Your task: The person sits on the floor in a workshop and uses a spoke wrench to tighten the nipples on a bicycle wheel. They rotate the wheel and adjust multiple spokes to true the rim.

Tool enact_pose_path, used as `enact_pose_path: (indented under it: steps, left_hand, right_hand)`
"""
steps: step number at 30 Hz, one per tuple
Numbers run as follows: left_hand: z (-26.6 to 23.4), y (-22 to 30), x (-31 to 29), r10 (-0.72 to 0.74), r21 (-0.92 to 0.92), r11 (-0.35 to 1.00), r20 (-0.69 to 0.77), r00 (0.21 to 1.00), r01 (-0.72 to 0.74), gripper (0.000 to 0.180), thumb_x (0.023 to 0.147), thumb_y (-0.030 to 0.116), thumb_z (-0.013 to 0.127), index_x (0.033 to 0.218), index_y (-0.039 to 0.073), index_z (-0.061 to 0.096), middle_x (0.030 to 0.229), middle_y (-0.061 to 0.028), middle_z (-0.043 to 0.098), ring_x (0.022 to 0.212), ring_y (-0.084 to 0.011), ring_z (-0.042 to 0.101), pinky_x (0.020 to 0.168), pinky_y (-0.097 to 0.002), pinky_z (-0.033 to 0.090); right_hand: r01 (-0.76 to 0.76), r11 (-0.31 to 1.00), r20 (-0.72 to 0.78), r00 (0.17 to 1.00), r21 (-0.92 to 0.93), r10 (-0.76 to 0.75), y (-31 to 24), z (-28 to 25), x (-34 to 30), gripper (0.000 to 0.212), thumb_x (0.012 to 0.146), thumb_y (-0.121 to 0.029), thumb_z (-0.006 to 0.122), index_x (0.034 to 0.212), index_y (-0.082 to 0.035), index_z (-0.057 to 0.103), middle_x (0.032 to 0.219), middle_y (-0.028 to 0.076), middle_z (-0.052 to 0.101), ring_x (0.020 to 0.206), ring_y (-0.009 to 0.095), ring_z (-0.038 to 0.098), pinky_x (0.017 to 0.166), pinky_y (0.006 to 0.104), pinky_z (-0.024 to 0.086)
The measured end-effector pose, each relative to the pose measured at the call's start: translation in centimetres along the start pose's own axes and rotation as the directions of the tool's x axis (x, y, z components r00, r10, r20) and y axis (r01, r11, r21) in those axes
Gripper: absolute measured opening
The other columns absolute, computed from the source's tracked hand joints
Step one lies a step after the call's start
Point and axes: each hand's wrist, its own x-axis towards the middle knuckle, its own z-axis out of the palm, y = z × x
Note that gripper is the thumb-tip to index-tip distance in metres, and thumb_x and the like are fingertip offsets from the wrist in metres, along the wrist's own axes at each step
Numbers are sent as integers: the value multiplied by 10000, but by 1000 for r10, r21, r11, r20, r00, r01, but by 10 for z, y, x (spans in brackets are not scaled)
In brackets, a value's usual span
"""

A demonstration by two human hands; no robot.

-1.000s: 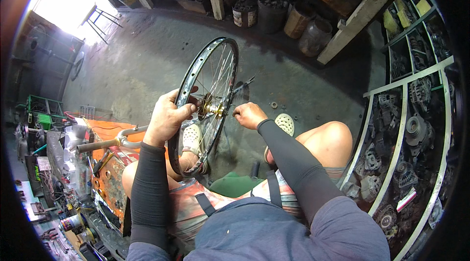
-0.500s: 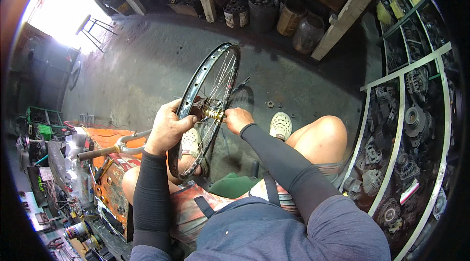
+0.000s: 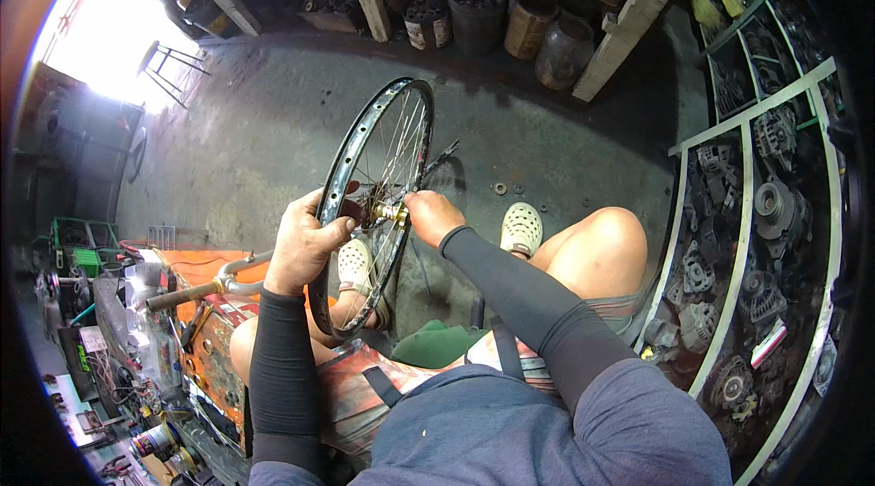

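Observation:
A bicycle wheel (image 3: 350, 149) without a tyre stands upright and slightly tilted in front of me, its black rim dotted with holes. My left hand (image 3: 308, 244) grips the near left side of the rim, thumb on one face and fingers behind. Thin spokes run to a gold-coloured hub (image 3: 392, 212) at the centre. At the hub's right end, the fingers of my right hand (image 3: 432, 216) are closed; whatever they pinch is hidden behind them.
Several nuts or washers (image 3: 499, 188) lie on the floor near my right shoe (image 3: 521, 229). To the left, a metal handlebar (image 3: 187, 293) rests by an orange toolbox (image 3: 214, 354) and clutter. Shelves of alternators (image 3: 700, 326) stand at right. Buckets (image 3: 477, 25) line the far side.
My right hand has turned at the hub, its fingertips now slightly higher and its back showing more. The left hand keeps its grip on the rim. The whole view has shifted a little.

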Motion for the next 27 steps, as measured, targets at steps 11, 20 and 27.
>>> enact_pose_path:
  steps: [11,20,27]
  left_hand:
    - [7,-3,1,18,69,997,65,998,-22,554,941,76,829,1472,-39,724,1086,-59,814,924,-113,709,822,-284,589]
    - [2,9,1,22,66,998,4,1000,-22,392,951,69,779,1327,-41,793,1088,-23,819,983,-101,702,948,-292,580]
    - [-37,-3,20,193,382,919,-213,958,-100,366,958,129,755,1270,-50,821,986,-36,821,850,-82,687,808,-286,574]
  right_hand:
    - [-81,996,130,988,-34,84,4,-2,1,106,932,-39,701,1027,1,724,1013,289,794,1041,494,787,927,603,618]
    - [33,966,152,988,-255,6,30,-20,2,221,980,-182,683,1001,-62,867,1061,253,836,1049,461,818,933,578,647]
    - [-116,988,375,916,-100,146,20,-43,16,233,1029,-217,729,1124,-51,863,1140,256,835,1126,457,798,989,561,618]
